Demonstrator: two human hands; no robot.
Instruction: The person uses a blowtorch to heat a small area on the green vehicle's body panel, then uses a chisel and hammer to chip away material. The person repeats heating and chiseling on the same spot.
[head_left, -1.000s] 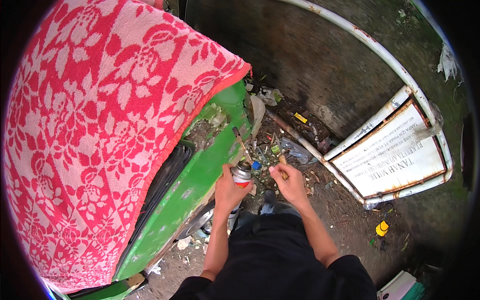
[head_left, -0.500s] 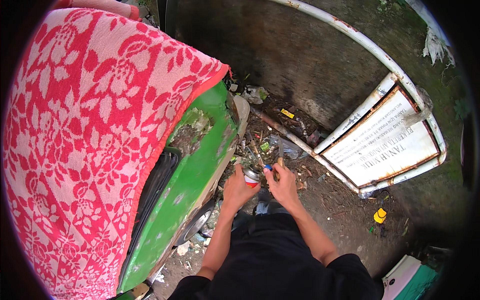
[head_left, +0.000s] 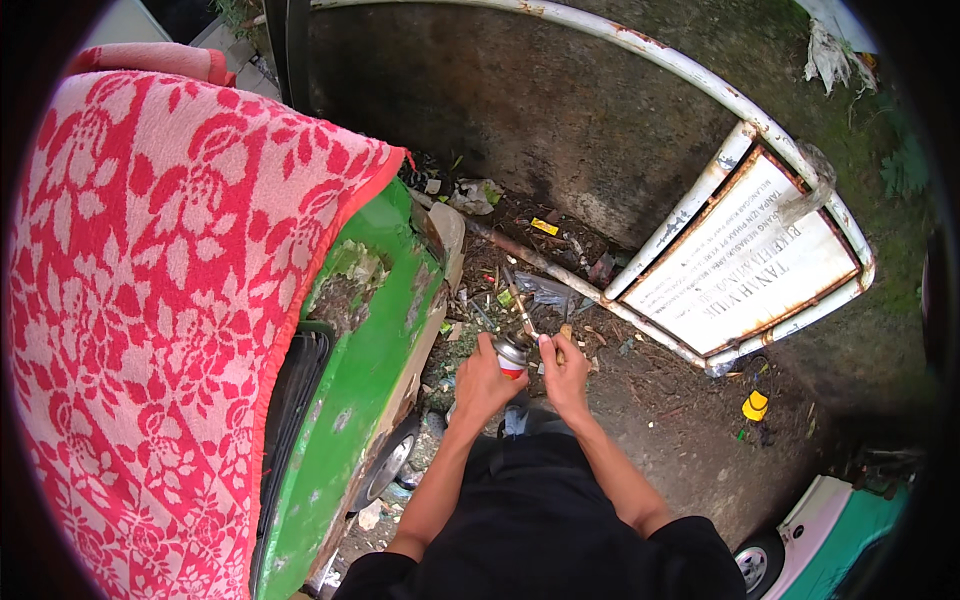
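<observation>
My left hand (head_left: 480, 388) is wrapped round a small gas can (head_left: 513, 366), with a silvery domed top and a red-and-white side. A slim metal torch nozzle (head_left: 521, 305) rises from the can's top and points away from me. Close on its right, my right hand (head_left: 567, 380) is closed round a tool with a light wooden handle (head_left: 565, 335); I cannot make out its far end now. The right thumb and fingertip are by the base of the nozzle. Whether a flame burns cannot be seen.
A worn green car body (head_left: 350, 400) stands at my left, partly under a red-and-pink flowered blanket (head_left: 170, 280). Ahead lie a rusty white pipe frame (head_left: 690, 70) with a sign panel (head_left: 745, 265) and a concrete wall (head_left: 450, 110). Litter covers the ground; a green-and-white vehicle (head_left: 815, 540) is behind right.
The view has shifted slightly. The blue knob at my right fingertips is now hidden, and the wooden-handled tool's metal blade no longer shows clearly. My left hand keeps the can.
</observation>
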